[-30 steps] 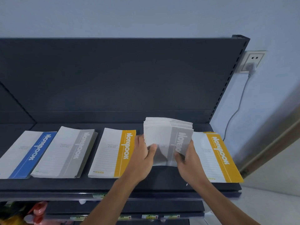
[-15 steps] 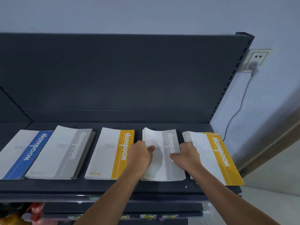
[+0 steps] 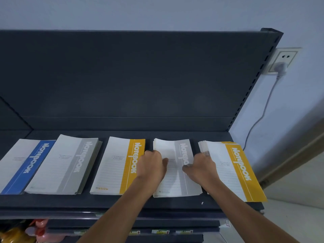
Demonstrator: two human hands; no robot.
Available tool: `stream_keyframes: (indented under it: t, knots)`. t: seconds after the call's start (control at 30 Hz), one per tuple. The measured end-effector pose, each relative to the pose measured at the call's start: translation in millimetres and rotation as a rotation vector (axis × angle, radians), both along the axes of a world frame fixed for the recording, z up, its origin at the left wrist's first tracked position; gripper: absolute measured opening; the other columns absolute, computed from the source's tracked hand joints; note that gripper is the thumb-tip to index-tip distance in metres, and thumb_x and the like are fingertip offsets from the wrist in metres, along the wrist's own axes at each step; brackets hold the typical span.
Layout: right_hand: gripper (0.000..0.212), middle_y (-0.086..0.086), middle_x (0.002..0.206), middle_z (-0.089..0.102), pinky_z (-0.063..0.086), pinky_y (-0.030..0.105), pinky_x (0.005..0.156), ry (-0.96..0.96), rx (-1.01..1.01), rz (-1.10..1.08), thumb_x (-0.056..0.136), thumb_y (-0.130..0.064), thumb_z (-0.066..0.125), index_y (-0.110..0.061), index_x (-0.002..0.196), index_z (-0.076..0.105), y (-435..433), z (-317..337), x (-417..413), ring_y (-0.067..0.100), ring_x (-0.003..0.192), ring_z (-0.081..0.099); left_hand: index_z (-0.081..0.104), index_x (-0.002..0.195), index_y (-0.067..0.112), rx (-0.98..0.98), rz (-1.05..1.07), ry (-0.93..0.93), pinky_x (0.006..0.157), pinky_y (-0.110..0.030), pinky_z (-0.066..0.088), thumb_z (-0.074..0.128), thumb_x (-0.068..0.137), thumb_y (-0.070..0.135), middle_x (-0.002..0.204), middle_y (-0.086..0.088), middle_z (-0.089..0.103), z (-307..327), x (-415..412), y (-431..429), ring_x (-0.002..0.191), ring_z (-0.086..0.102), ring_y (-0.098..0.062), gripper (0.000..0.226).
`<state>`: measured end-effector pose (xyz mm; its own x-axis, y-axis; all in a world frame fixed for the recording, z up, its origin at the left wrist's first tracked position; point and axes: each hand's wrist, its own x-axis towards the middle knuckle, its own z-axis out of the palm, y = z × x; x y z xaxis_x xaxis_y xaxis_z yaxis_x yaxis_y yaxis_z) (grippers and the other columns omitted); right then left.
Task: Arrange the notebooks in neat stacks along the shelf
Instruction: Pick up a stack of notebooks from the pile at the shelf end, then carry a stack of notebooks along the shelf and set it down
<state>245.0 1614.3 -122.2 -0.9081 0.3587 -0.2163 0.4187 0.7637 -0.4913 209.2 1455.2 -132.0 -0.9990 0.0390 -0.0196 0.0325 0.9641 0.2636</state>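
Several notebook stacks lie in a row on the dark shelf point(image 3: 122, 201): blue-striped point(image 3: 22, 163), grey-striped point(image 3: 64, 163), yellow-striped point(image 3: 119, 165), another grey-striped stack point(image 3: 175, 183) and a yellow-striped stack point(image 3: 233, 171) at the right end. My left hand point(image 3: 152, 166) grips the left edge of the second grey-striped stack, thumb on its cover. My right hand point(image 3: 201, 168) grips its right edge, thumb also on top. That stack lies flat between the two yellow ones, its sheets slightly uneven at the far end.
The shelf's dark back panel point(image 3: 140, 76) rises behind the row. A wall socket with a plug and cable point(image 3: 280, 67) is at the right. Lower shelves carry price tags point(image 3: 160, 231), and colourful items point(image 3: 26, 232) sit at the lower left.
The grey-striped stack, held raised and tilted a second ago, now lies flat on the shelf between the yellow stacks. Both hands came down with it and stay at its sides.
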Motion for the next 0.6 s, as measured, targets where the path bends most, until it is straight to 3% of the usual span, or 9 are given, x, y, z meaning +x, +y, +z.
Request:
stream_keyframes:
  t: [0.07, 0.13, 0.2, 0.3, 0.43, 0.53, 0.6]
  knots:
    - [0.029, -0.002, 0.067, 0.055, 0.031, 0.02, 0.042, 0.039, 0.036, 0.014, 0.082, -0.028, 0.071, -0.016, 0.067, 0.048, 2, 2, 3, 0.01, 0.057, 0.053, 0.058, 0.126, 0.006, -0.042, -0.003, 0.082, 0.065, -0.025, 0.047, 0.057, 0.099, 0.046, 0.113, -0.009, 0.061, 6, 2, 6, 0.096, 0.062, -0.021, 0.049]
    - [0.026, 0.0, 0.071, 0.058, 0.038, 0.023, 0.048, 0.121, 0.043, 0.027, 0.085, -0.031, 0.069, -0.015, 0.073, 0.052, 9, 7, 6, 0.014, 0.062, 0.057, 0.049, 0.137, 0.002, -0.031, -0.042, 0.177, 0.077, -0.028, 0.053, 0.057, 0.099, 0.043, 0.128, -0.013, 0.058, 16, 8, 16, 0.112, 0.06, -0.026, 0.056]
    - [0.02, 0.001, 0.083, 0.065, 0.045, 0.027, 0.058, 0.268, 0.047, 0.023, 0.087, -0.03, 0.068, -0.012, 0.09, 0.062, 24, 15, 11, 0.019, 0.075, 0.062, 0.049, 0.135, 0.005, 0.097, -0.136, 0.224, 0.083, -0.03, 0.053, 0.057, 0.099, 0.039, 0.127, -0.012, 0.059, 26, 15, 33, 0.114, 0.059, -0.027, 0.05]
    - [0.034, 0.007, 0.109, 0.066, 0.048, 0.035, 0.082, 0.394, 0.094, -0.052, 0.088, -0.026, 0.068, -0.009, 0.117, 0.067, 65, 22, 21, 0.027, 0.102, 0.061, 0.048, 0.135, 0.01, 0.332, -0.247, 0.181, 0.085, -0.033, 0.048, 0.054, 0.1, 0.036, 0.126, -0.009, 0.059, 32, 28, 73, 0.112, 0.059, -0.027, 0.044]
    - [0.051, 0.014, 0.13, 0.055, 0.04, 0.042, 0.098, 0.184, 0.16, -0.154, 0.092, -0.03, 0.061, -0.009, 0.138, 0.051, 129, 15, 31, 0.036, 0.122, 0.046, 0.021, 0.156, 0.01, 0.371, -0.305, 0.032, 0.102, -0.036, 0.045, 0.049, 0.102, 0.037, 0.146, -0.01, 0.042, 22, 44, 134, 0.132, 0.043, -0.027, 0.067]
    - [0.059, 0.018, 0.137, 0.05, 0.04, 0.044, 0.099, -0.035, 0.001, -0.188, 0.093, -0.035, 0.056, -0.005, 0.141, 0.04, 160, 4, 33, 0.04, 0.126, 0.047, 0.003, 0.159, 0.008, 0.338, -0.194, -0.142, 0.106, -0.037, 0.041, 0.049, 0.102, 0.038, 0.149, -0.013, 0.037, 8, 50, 165, 0.136, 0.039, -0.03, 0.079]
    - [0.056, 0.014, 0.127, 0.056, 0.047, 0.042, 0.092, -0.113, -0.135, -0.17, 0.092, -0.038, 0.056, -0.006, 0.135, 0.041, 171, 0, 31, 0.035, 0.116, 0.056, 0.001, 0.158, 0.007, 0.276, -0.117, -0.175, 0.105, -0.038, 0.041, 0.05, 0.101, 0.037, 0.147, -0.016, 0.04, 3, 52, 177, 0.133, 0.041, -0.032, 0.081]
